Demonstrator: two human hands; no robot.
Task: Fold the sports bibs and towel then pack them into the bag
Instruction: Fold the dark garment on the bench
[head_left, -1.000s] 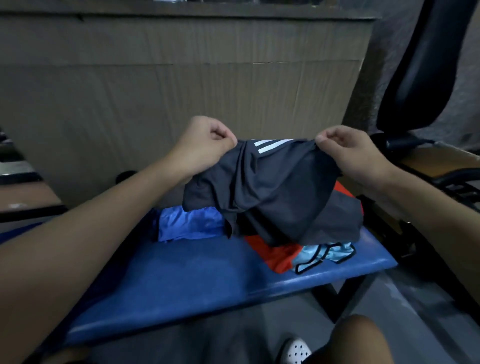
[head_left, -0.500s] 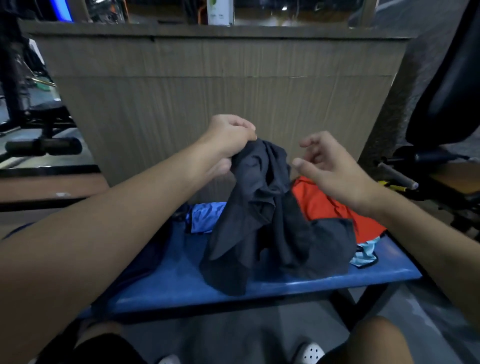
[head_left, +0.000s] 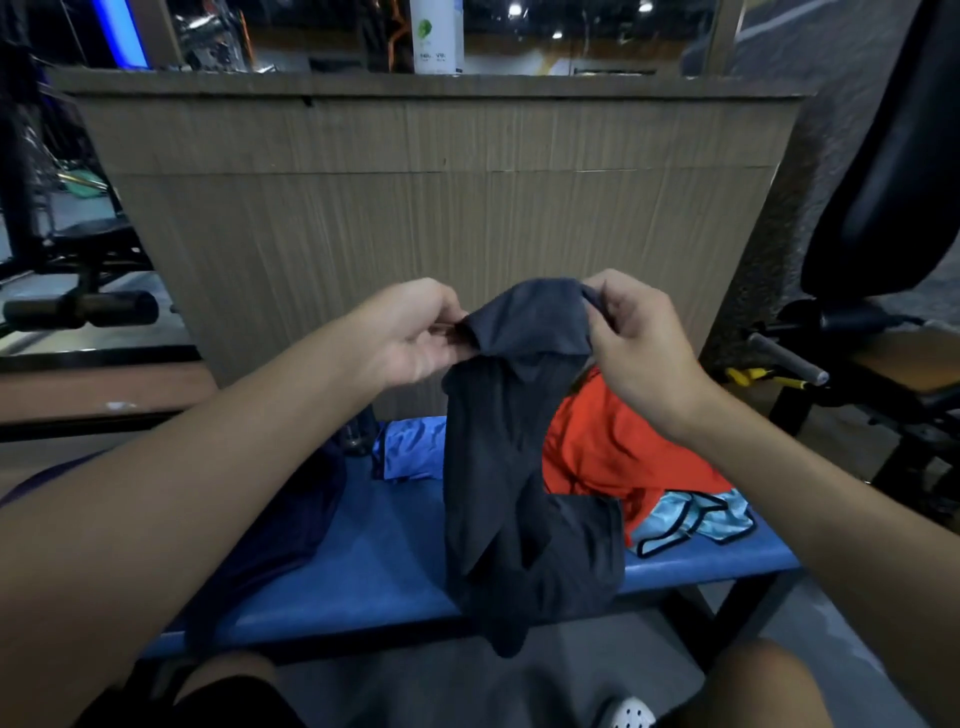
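A dark grey bib hangs bunched above the blue bench, its lower end draped over the front edge. My left hand pinches its top left corner. My right hand grips the top right of the same cloth. Behind it an orange bib lies on the bench, with a light blue, black-trimmed bib at its right end. A crumpled blue cloth lies at the back of the bench. A dark navy bag sits at the bench's left, partly hidden by my left forearm.
A wooden counter panel stands close behind the bench. Gym equipment with a black padded seat stands to the right, and a padded roller bar to the left. My knees and a white shoe are below the bench's front edge.
My right hand, which had let go of the grey bib half a second ago, has taken hold of its top again beside my left hand. The cloth now hangs lower over the bench's front.
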